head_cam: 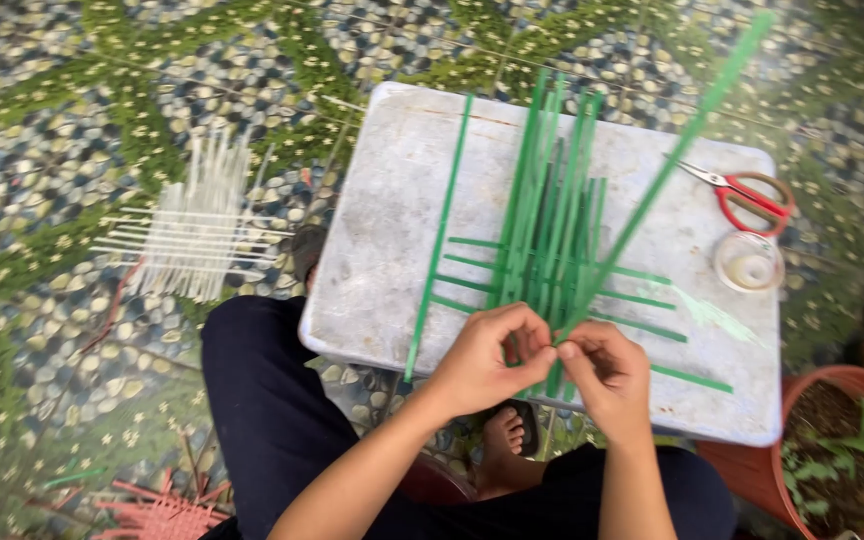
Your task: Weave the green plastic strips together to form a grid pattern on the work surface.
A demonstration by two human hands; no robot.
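Several green plastic strips (550,215) lie side by side on a grey-white board (392,230), with a few green strips crossing them near the front edge. My left hand (487,360) and my right hand (604,375) meet at the near ends of the strips, fingertips pinched together. From the pinch one long green strip (687,130) rises diagonally toward the upper right, held by my right hand. My left hand's fingers press the strip ends beside it.
Red-handled scissors (747,192) and a small clear round container (749,262) sit on the board's right side. A white woven strip mat (197,225) lies on the pebble floor at left, a pink woven piece (157,515) at bottom left, a terracotta plant pot (842,450) at bottom right.
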